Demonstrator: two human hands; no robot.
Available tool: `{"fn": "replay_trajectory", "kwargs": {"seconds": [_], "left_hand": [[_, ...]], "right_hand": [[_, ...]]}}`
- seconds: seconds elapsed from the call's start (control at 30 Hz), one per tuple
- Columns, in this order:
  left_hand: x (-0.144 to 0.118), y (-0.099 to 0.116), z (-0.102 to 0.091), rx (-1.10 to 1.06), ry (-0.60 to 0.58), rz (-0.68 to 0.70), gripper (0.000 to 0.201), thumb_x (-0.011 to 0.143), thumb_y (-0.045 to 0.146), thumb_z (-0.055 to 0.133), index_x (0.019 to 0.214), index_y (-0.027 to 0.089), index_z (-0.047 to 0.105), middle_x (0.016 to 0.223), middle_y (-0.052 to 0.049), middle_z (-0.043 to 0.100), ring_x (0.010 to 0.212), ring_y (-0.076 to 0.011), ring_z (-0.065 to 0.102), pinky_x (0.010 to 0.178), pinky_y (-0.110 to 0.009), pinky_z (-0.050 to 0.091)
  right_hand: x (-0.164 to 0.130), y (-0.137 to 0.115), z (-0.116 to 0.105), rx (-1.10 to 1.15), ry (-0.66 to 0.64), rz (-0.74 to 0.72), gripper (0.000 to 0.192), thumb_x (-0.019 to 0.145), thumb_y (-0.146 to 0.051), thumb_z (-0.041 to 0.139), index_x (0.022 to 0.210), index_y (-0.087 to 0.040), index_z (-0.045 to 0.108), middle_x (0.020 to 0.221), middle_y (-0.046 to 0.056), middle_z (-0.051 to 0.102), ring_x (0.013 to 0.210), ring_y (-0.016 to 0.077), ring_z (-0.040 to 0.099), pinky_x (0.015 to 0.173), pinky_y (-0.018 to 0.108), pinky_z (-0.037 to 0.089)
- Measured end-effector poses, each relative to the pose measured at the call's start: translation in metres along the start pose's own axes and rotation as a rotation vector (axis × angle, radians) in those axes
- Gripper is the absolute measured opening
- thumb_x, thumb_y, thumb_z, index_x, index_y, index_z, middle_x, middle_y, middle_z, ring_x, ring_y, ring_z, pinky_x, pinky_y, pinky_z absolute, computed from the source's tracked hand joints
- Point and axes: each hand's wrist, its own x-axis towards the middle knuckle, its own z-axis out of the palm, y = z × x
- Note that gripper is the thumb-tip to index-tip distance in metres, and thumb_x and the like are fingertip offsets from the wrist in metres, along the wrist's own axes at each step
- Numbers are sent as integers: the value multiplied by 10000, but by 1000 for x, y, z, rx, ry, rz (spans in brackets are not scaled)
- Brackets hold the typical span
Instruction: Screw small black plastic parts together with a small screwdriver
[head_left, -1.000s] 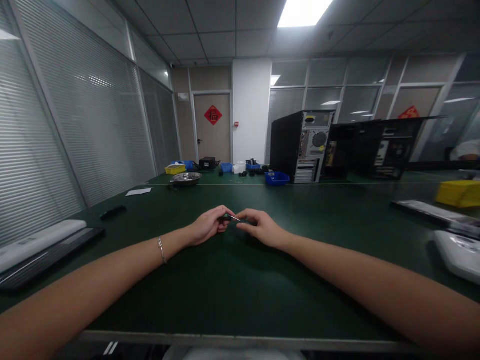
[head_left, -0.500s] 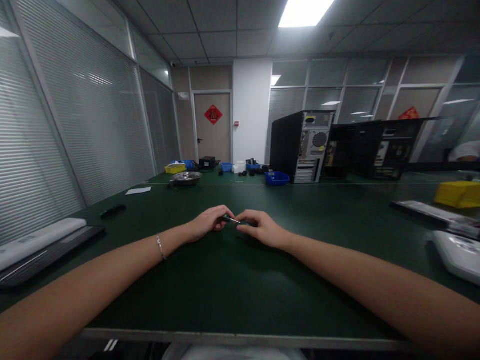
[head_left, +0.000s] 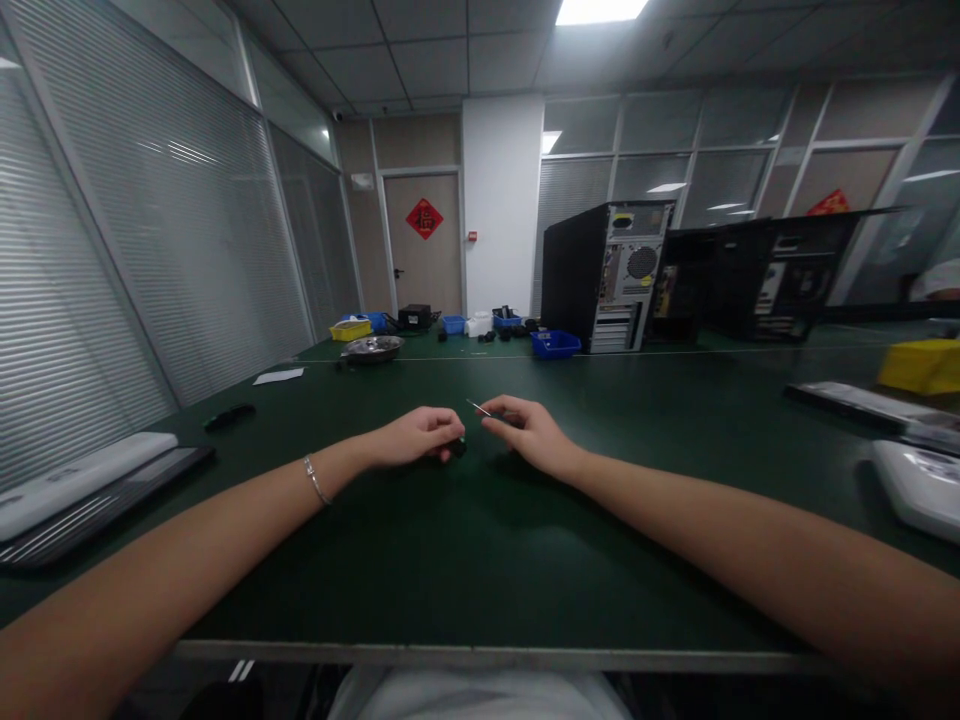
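My left hand (head_left: 421,436) is closed around a short black and green screwdriver handle (head_left: 459,448), whose end shows below the fingers. A thin metal screwdriver shaft (head_left: 477,408) is pinched between the thumb and fingers of my right hand (head_left: 529,433), one end pointing up and left. Handle and shaft are apart, with a small gap between the two hands. Both hands are over the middle of the dark green table (head_left: 480,560). The part of the shaft inside my right hand is hidden.
A black and green tool (head_left: 229,417) and a white and black device (head_left: 97,490) lie left. A metal dish (head_left: 373,348) and a blue bin (head_left: 555,345) stand farther back, near a computer case (head_left: 600,280). At right are a yellow box (head_left: 922,367) and a white device (head_left: 919,490).
The metal shaft, earlier in line with the handle and reaching between both hands, is now separate in my right hand. The left hand has turned the handle downward.
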Motion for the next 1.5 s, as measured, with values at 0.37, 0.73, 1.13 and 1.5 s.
{"fn": "replay_trajectory", "kwargs": {"seconds": [0.37,0.73,1.13,1.5], "left_hand": [[-1,-5,4,371,129,148,351,818,442,487,1052,201,589,971,-69,529,862,-201,482,744,-283,374],[-8,1,-5,523,3,110,414,619,447,701,943,206,608,880,-46,510,740,-188,464,592,-247,338],[-2,-8,-12,264,12,46,479,700,371,659,1107,196,476,863,-10,520,755,-144,500,662,-271,407],[0,-17,-16,44,32,43,460,727,307,645,1129,189,455,881,-16,556,804,-154,547,712,-296,435]], "right_hand": [[0,2,1,-6,19,-8,262,841,-335,508,1000,-153,606,833,32,611,673,133,537,600,250,415],[7,1,-19,-460,-73,180,322,733,-485,600,804,-173,626,736,48,624,623,164,549,508,249,372],[-6,-28,-4,-855,-277,135,524,696,-671,504,842,-183,627,771,81,648,659,214,598,488,255,375],[-1,-30,-16,-787,-270,238,437,761,-582,484,930,-201,615,844,68,657,713,205,606,522,246,403]]}}
